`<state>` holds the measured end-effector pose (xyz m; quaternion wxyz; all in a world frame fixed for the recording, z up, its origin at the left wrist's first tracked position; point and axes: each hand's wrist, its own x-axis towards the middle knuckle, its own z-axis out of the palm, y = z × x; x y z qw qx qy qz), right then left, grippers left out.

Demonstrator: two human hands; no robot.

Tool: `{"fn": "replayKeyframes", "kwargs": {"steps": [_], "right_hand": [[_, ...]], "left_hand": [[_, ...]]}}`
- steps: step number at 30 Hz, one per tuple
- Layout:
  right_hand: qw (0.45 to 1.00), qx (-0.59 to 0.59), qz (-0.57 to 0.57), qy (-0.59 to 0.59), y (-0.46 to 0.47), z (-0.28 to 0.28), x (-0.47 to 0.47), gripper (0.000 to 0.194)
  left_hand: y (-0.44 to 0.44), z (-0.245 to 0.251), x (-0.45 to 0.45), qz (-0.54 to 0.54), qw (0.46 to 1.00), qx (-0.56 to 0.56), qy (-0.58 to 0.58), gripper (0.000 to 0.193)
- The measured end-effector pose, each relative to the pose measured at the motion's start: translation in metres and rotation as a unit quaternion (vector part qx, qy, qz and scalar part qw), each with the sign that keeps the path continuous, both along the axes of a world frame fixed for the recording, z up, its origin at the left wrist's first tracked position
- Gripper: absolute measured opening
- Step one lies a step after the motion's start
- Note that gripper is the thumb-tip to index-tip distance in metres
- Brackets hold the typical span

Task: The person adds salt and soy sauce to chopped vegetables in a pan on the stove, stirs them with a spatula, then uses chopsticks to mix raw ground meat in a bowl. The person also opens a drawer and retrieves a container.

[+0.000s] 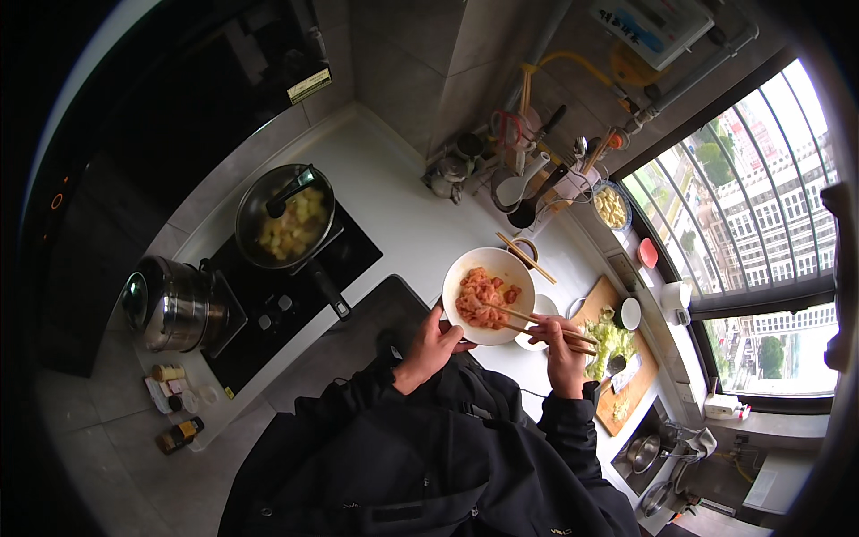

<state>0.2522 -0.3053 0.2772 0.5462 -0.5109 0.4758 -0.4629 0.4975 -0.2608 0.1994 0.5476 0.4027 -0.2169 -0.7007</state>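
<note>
A white bowl (515,265) of raw, pinkish cut meat (480,295) is tilted a little towards me over the counter's edge. My left hand (429,346) grips its lower left rim, thumb on top and fingers beneath. In my right hand (564,356) is a pair of wooden chopsticks (537,322), their tips in the meat. Behind the bowl, another pair of chopsticks (527,258) lies across a small dark-rimmed bowl (523,250). A white dish (545,307) sits partly hidden under my right hand and the bowl.
Left, a lidded frying pan (285,216) of yellowish chunks and a steel pot (178,305) stand on the black cooktop (359,248). Right, a wooden cutting board (647,376) holds chopped greens (611,339). A utensil rack (557,191) stands at the back, with a bowl of garlic cloves (609,207) beside it.
</note>
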Motion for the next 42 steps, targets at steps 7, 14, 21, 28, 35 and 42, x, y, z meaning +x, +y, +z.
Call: {"fn": "replayKeyframes", "kwargs": {"steps": [7,14,21,28,35,42], "right_hand": [[0.996,0.006,-0.086,0.031,0.001,0.015,-0.02,0.034],[0.951,0.088,-0.149,-0.256,-0.014,-0.055,0.003,0.031],[0.99,0.018,-0.043,-0.136,-0.001,-0.025,-0.006,0.031],[0.985,-0.128,0.094,0.061,-0.005,0.005,-0.017,0.022],[0.985,-0.155,-0.01,0.071,0.008,0.035,-0.013,0.028],[0.983,0.036,-0.128,-0.126,-0.002,-0.023,0.001,0.032]], "left_hand": [[0.002,-0.001,0.004,-0.001,0.994,-0.075,-0.076,0.055],[0.004,0.003,-0.004,-0.015,0.987,-0.11,-0.113,0.057],[0.004,0.002,0.0,-0.042,0.998,-0.026,-0.038,0.047],[0.004,0.003,0.004,-0.034,0.999,0.001,-0.009,0.049],[0.006,0.005,0.002,0.002,0.997,-0.059,-0.044,0.056],[0.006,0.003,-0.002,0.017,0.991,-0.104,-0.081,0.064]]}}
